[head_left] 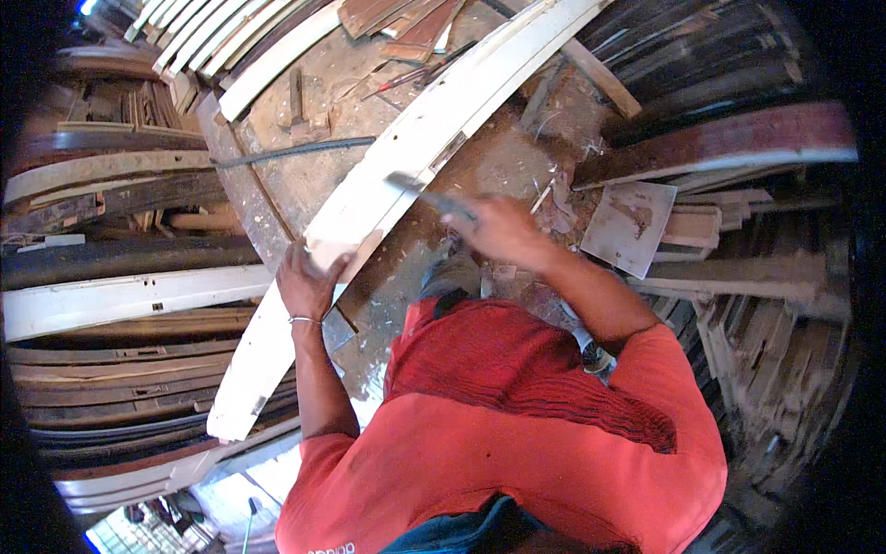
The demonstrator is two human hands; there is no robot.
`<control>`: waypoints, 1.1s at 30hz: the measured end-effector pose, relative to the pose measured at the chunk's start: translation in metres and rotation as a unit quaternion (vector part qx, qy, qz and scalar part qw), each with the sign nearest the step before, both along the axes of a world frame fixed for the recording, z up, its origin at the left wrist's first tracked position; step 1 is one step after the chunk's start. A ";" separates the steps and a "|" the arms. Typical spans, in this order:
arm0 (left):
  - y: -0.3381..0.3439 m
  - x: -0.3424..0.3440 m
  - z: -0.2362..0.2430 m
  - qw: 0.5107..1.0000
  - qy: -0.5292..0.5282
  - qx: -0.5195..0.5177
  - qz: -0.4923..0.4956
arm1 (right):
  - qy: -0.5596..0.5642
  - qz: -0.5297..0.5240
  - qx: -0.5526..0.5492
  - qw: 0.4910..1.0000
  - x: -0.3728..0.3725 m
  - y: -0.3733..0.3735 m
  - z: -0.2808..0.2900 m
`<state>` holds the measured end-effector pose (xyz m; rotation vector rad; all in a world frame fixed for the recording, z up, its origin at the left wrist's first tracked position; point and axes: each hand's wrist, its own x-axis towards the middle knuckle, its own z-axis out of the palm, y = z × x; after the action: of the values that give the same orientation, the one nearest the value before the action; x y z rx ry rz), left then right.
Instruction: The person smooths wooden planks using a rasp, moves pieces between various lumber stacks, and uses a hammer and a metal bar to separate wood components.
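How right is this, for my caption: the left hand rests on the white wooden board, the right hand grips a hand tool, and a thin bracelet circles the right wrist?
No: the head view shows the thin bracelet circling the left wrist. The left hand, right hand, white wooden board and hand tool are as stated.

Hands [311, 284] with tool [436, 197], beam [355, 205]

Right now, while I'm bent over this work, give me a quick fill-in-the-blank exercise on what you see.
1. The curved board touched by the left hand looks mostly ____ in color.
2. The blurred, hammer-like tool is in the person's ____ hand.
3. A thin bracelet circles the person's ____ wrist.
4. The person's short-sleeved shirt is ____ in color.

Missing words: white; right; left; red.
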<state>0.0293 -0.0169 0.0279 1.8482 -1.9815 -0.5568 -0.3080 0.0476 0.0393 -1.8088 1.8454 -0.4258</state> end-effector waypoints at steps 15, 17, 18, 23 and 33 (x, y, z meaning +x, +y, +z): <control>-0.192 -0.055 -0.078 0.916 0.048 0.394 -0.058 | -0.199 -0.307 0.083 0.927 -0.170 -0.025 -0.052; -0.196 -0.057 -0.086 0.913 0.058 0.403 -0.044 | -0.188 -0.303 0.054 0.933 -0.175 -0.022 -0.076; -0.194 -0.062 -0.080 0.915 0.060 0.397 -0.047 | -0.158 -0.287 -0.004 0.945 -0.177 -0.022 -0.083; -0.176 -0.077 -0.054 0.930 0.045 0.365 -0.024 | -0.199 -0.244 0.006 0.949 -0.189 -0.046 -0.051; -0.076 -0.125 -0.013 0.990 -0.143 0.009 0.006 | -0.207 -0.130 -0.049 0.968 -0.189 -0.106 -0.026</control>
<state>-0.0959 -0.0926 0.0149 2.0458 -2.1468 -0.3199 -0.4973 -0.0585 0.0128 -1.4000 1.7840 -0.9301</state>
